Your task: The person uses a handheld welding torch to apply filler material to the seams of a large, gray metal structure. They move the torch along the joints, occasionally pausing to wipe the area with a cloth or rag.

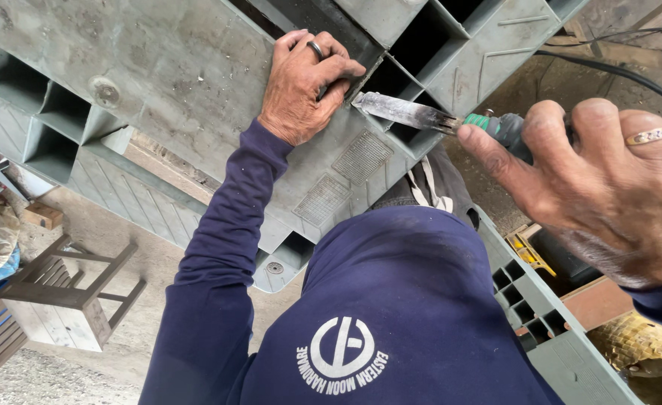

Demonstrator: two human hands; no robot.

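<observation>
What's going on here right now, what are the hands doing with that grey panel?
A person in a dark blue long-sleeved shirt is working on a large grey plastic pallet. The left hand presses on its surface beside an open cell. The right hand grips a green-handled corded tool whose flat metal blade points at the pallet edge right by the left fingers.

Place: a rough workshop or repair yard, partly open-air
Floor: bare concrete and gravel [61,375]; dusty, unfinished
Work piece: a large grey plastic pallet [181,82]; a second one [564,337] lies at the right
Tools: a blade-tipped power tool [436,118] with black cable [616,71]
Clutter: worn wooden stool [68,289]; wood offcut [43,216]; sacks
</observation>
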